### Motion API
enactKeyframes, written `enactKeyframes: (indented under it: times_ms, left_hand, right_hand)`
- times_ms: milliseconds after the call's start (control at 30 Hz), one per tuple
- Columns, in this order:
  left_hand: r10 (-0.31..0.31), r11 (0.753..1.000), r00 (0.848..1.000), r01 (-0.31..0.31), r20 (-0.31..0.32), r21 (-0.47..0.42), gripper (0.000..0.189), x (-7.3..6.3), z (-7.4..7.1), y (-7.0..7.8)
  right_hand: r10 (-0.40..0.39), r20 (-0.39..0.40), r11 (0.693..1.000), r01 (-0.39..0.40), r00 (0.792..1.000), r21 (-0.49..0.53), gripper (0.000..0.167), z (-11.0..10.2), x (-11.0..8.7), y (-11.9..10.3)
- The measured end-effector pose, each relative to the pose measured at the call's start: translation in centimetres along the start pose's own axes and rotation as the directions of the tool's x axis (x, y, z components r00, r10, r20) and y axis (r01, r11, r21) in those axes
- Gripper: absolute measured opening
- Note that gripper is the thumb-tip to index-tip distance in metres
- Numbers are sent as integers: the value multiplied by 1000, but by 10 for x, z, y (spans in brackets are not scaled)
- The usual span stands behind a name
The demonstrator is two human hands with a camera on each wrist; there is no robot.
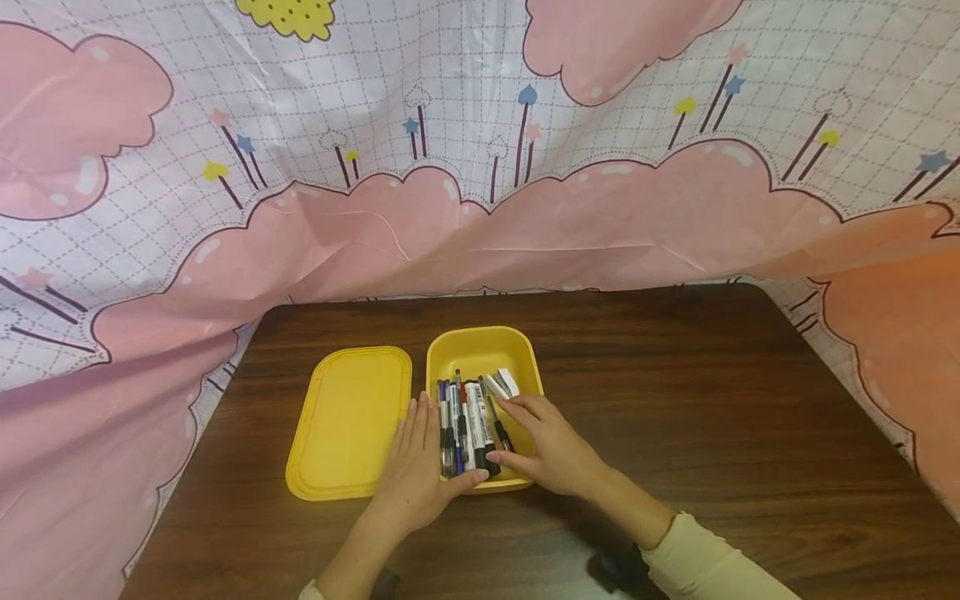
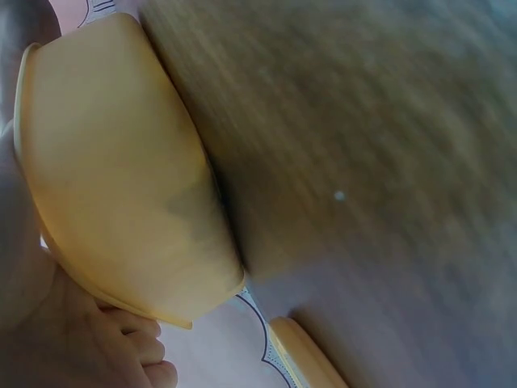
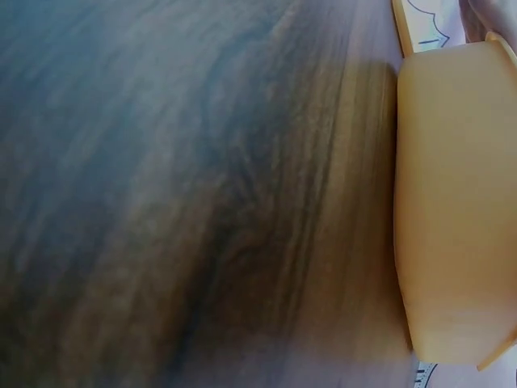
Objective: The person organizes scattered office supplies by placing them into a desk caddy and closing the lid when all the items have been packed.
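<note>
A yellow box [image 1: 480, 340] holds several pens and markers [image 1: 474, 421] lying side by side, tips toward the far and near ends. Over its left rim lies my left hand [image 1: 417, 477], fingers straight and close together, thumb stretched along the near rim. My right hand [image 1: 561, 448] crosses the right rim, fingers loosely bent above a small white object [image 1: 507, 382] whose kind I cannot tell. Its thumb is at the dark-capped marker ends. Both wrist views show the box's outer wall [image 2: 121, 162]; curled-looking fingers show at the lower left of the left wrist view.
The yellow lid [image 1: 351, 425] lies flat on the dark wooden table [image 1: 675, 375], just left of the box. A patterned pink and white cloth [image 1: 465, 242] hangs behind the table and along its sides.
</note>
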State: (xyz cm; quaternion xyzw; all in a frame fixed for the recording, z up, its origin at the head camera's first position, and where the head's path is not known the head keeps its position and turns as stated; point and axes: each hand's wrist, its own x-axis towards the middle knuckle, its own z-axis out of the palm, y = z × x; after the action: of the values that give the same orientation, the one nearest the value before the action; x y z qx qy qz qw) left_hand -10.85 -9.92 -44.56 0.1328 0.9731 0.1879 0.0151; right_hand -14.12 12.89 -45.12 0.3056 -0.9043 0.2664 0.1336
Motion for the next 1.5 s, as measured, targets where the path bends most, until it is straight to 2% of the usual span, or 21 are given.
enactKeyframes:
  times_ms: [700,1167,1500]
  left_hand:
    - [-2,1000,1000,2,-2,21,116,1,0,0]
    - [0,1000,1000,0,-7,-1,115,1,1,0]
    - [-6,1000,1000,6,1,0,115,2,1,1]
  right_hand:
    - [-8,8,1000,8,1000,-4,73,2,-2,4]
    - [-32,30,999,32,999,18,72,1,-5,6]
    - [-19,36,1000,19,999,17,72,2,-7,7]
